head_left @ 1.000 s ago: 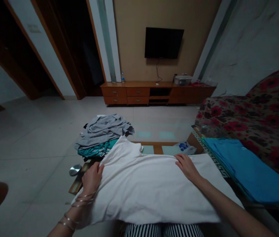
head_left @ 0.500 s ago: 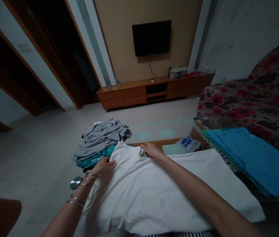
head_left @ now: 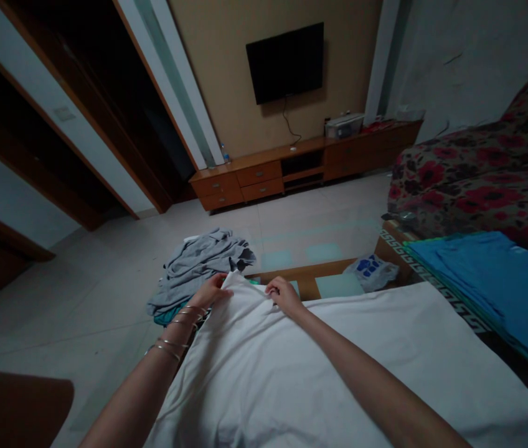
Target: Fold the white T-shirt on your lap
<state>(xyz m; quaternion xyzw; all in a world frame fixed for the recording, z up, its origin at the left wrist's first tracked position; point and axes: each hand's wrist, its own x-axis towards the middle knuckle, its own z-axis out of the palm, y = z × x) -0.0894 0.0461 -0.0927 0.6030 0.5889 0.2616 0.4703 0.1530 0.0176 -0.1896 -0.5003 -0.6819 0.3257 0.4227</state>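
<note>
Two places on the white T-shirt (head_left: 264, 354) I hold pinched, left grip (head_left: 213, 291) and right grip (head_left: 285, 297) both narrow, near the table's (head_left: 324, 270) far edge.

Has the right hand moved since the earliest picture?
Yes, to the left: the right hand was just nearside of the bag and is now well left of it, on the cloth near the left hand.
</note>
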